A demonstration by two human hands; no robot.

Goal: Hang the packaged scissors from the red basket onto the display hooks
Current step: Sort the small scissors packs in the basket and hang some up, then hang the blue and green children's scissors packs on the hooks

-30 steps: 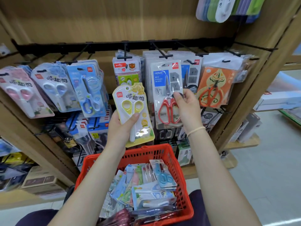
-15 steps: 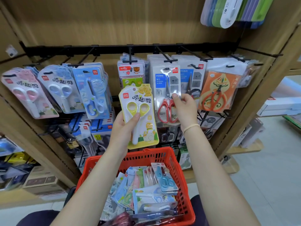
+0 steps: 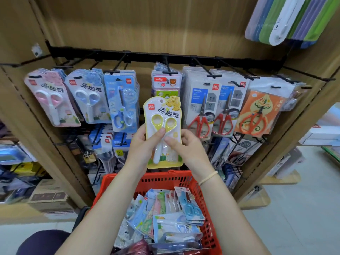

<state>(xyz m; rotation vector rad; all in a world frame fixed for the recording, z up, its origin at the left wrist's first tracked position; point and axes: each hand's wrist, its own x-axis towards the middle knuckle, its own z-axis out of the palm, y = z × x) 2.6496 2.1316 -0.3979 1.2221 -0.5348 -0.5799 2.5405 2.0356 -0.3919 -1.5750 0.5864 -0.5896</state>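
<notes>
Both the left hand [image 3: 142, 144] and right hand [image 3: 185, 147] pinch the yellow scissors pack [image 3: 162, 132] upright before the display hooks [image 3: 169, 72]; light, stiff card, seemingly best gripped low, leaving its hang-hole free.

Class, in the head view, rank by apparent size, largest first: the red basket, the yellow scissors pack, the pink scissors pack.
1. red basket
2. yellow scissors pack and pink scissors pack: alike; the yellow one, held nearer the camera, makes ranking unsure.

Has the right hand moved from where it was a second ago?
Yes. The right hand has left the red-handled scissors pack hanging on its hook and moved left to the yellow pack.
</notes>
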